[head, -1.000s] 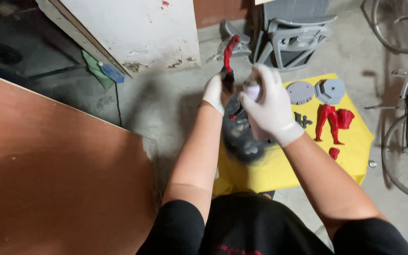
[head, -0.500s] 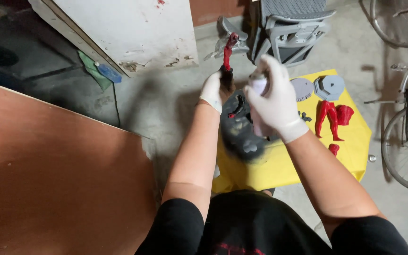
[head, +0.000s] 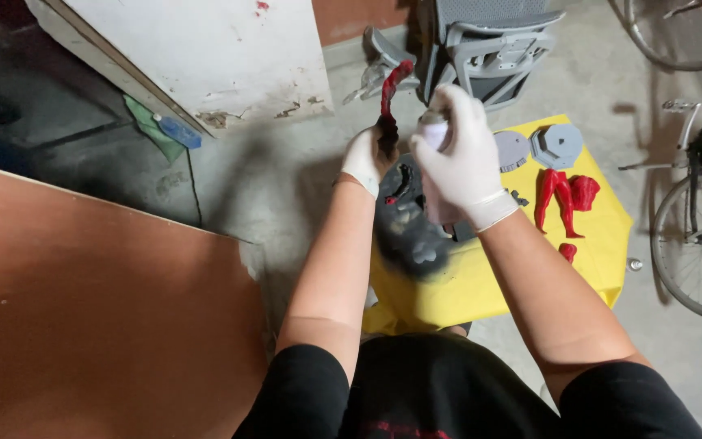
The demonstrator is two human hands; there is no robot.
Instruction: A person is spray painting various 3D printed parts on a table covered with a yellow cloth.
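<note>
At nine o'clock lay a brown board [head: 99,309]; at three, a yellow sheet [head: 481,284] carried grey discs [head: 558,145] and red figure legs [head: 558,199]. Above it, the right hand [head: 461,158] was wrapped around a spray can [head: 432,130], the left hand [head: 365,158] pinching a red curved part [head: 389,102] at twelve. Spray-coating seemed underway; next would call for turning the part to expose uncoated faces.

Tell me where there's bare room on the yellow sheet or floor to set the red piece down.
Free: the near strip of the yellow sheet, below the dark painted patch, and the bare concrete floor between the white board and the left hand. Crowded: the sheet's far right, with grey discs and red parts, beside the right hand.
</note>
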